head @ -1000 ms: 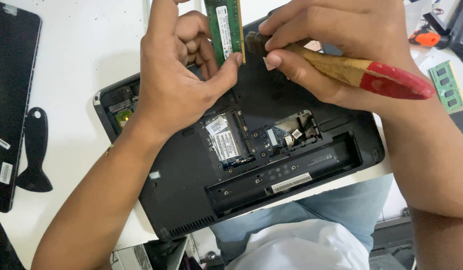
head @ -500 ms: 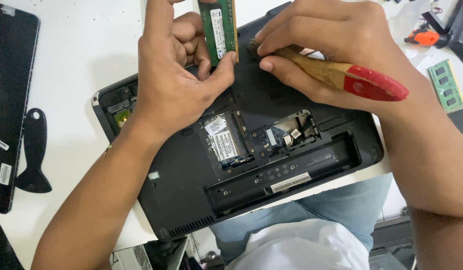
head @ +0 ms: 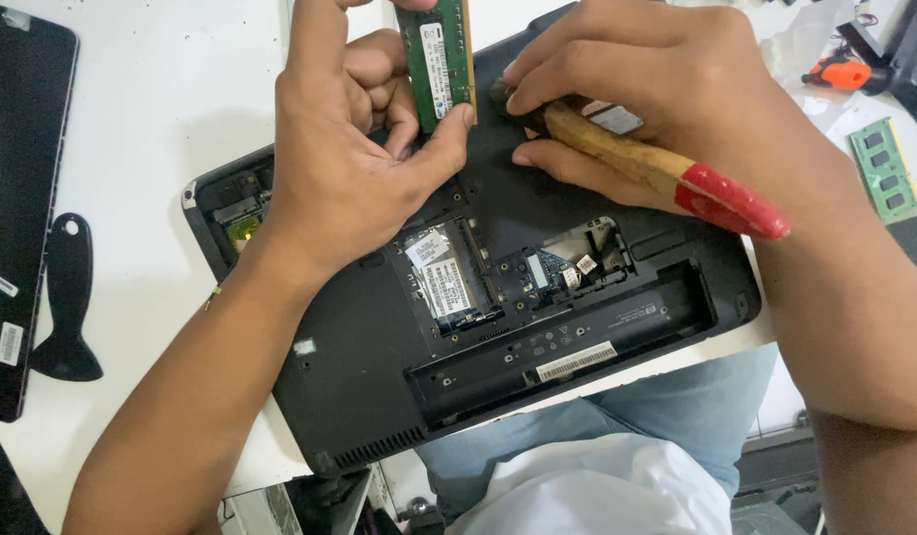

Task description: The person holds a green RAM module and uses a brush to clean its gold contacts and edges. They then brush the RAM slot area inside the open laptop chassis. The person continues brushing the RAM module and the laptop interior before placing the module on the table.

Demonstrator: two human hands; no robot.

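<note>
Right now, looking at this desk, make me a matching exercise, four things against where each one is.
1. green memory stick
2. brush with red-tipped handle
3. black pry tool
4. orange tool

A. top right of the desk
B. held in the left hand
C. flat on the desk, left of the laptop
D. under the right hand

Pairs: 1-B, 2-D, 3-C, 4-A

Bright, even light from overhead. White table point(head: 161, 129) nearly blown out toward its far left corner. Soft, short shadows under both forearms and beside the black pry tool point(head: 67, 297) at the left edge. Focus crisp at centre; slight softness near the far right corner.
</note>
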